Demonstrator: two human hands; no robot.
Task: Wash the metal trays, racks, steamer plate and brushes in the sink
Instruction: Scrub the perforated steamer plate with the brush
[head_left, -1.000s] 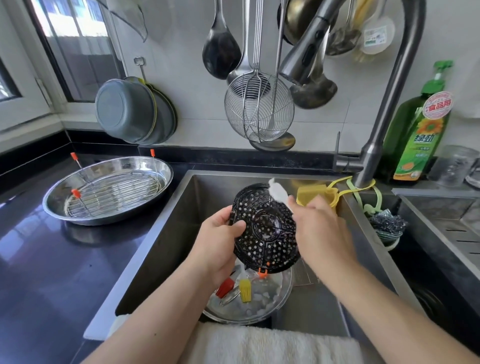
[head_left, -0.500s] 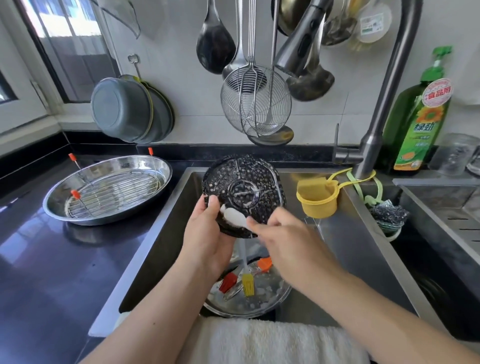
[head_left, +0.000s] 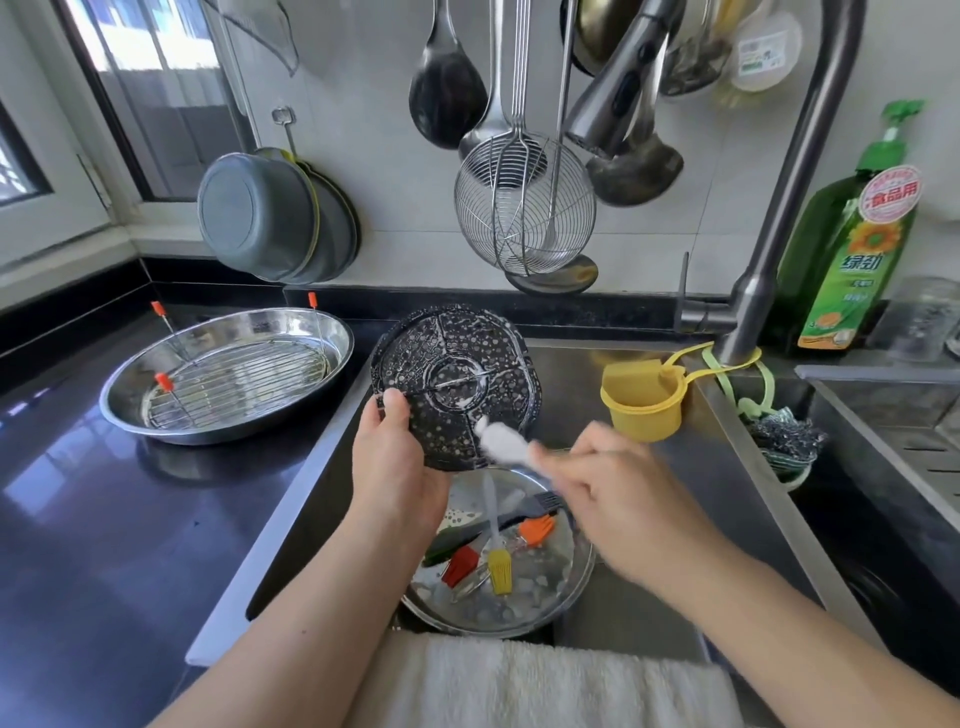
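My left hand (head_left: 395, 462) grips the lower left edge of the round perforated steamer plate (head_left: 454, 382), which stands tilted toward me over the sink (head_left: 649, 613), flecked with suds. My right hand (head_left: 608, 493) holds a brush with a white soapy head (head_left: 501, 441) against the plate's lower right part. Below, a round metal tray (head_left: 545, 587) lies in the sink with red (head_left: 460, 566), yellow (head_left: 500, 569) and orange (head_left: 537, 527) silicone brushes and a dark one in it. On the left counter an oval metal tray (head_left: 124, 410) holds a wire rack (head_left: 234, 384).
A yellow cup (head_left: 644, 410) with a sponge hangs from the faucet (head_left: 769, 249). A steel scourer (head_left: 784, 431) sits at the sink's right rim. Green dish soap bottle (head_left: 847, 249) stands at the back right. Ladles and a wire skimmer (head_left: 524, 213) hang above. A white towel (head_left: 545, 686) drapes the front edge.
The steamer plate was lifted and tipped up to face me, shifting left. My right hand dropped from above the plate to its lower right, dragging the brush across it.
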